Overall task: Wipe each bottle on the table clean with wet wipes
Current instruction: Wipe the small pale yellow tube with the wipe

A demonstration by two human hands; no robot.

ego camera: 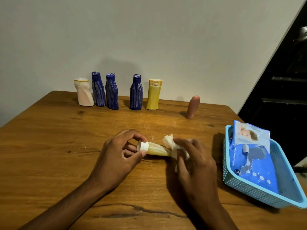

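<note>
Left hand (119, 153): pinches the white cap of the small yellow bottle (154, 151), lying sideways at frame centre.
Right hand (191, 156): grips a wet wipe (169, 142) against the bottle's far end.
Basket (249, 191): lower right, holding the wipes pack (252, 160).
Far edge: six standing bottles (136, 92), upper centre.

On the blue wet-wipes pack (254, 165) lying in the basket (245, 188), we read "CARING BABY WET WIPES" along its edge and the number "72"; the bottles' labels remain illegible to us.
</note>
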